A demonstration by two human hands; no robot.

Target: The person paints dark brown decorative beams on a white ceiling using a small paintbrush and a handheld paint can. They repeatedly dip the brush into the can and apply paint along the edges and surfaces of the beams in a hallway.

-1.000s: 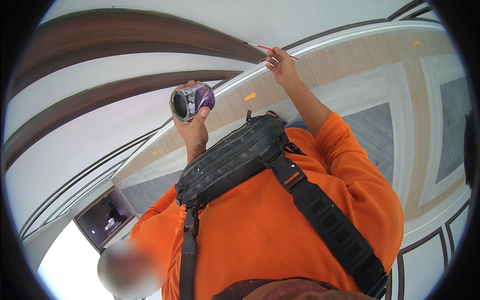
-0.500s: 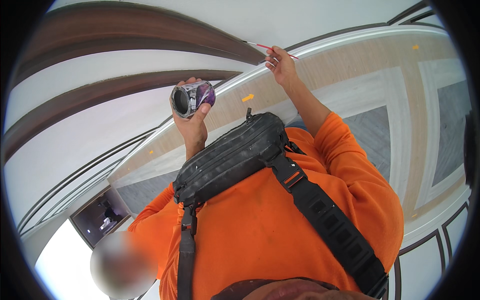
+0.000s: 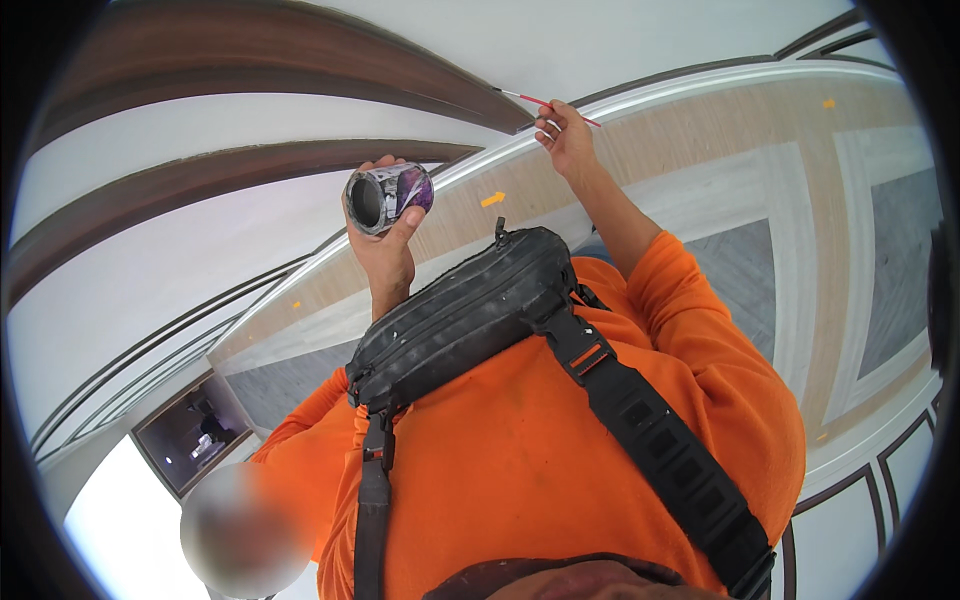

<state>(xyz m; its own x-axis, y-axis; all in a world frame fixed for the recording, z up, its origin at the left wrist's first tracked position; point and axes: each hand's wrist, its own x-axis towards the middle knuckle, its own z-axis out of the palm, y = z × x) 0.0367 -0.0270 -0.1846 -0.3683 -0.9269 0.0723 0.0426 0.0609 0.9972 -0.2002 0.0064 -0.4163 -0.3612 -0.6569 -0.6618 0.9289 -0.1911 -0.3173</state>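
My left hand (image 3: pixel 388 248) is wrapped round a small paint can (image 3: pixel 412 192), tilted so that its open mouth faces left. Grey smears mark the can's rim, and its side carries a purple label. Farther off and to the right, my right hand (image 3: pixel 568 140) pinches a thin red-handled paintbrush (image 3: pixel 537 101) between thumb and fingers. The brush tip meets, or comes very close to, the edge of a dark brown wooden moulding (image 3: pixel 430 88) on the white wall. What paint is on the bristles is too small to tell.
A second brown moulding (image 3: pixel 250 170) runs along the wall left of the can. White skirting (image 3: pixel 690 78) borders the wood-patterned floor (image 3: pixel 680 115), which bears orange arrow markers (image 3: pixel 493 199). A black chest bag (image 3: pixel 460 300) sits below my hands. Another doorway-like opening (image 3: pixel 190 430) shows at lower left.
The brush and my right hand have shifted very slightly right and down. The can has moved a touch to the right; both grips are the same.
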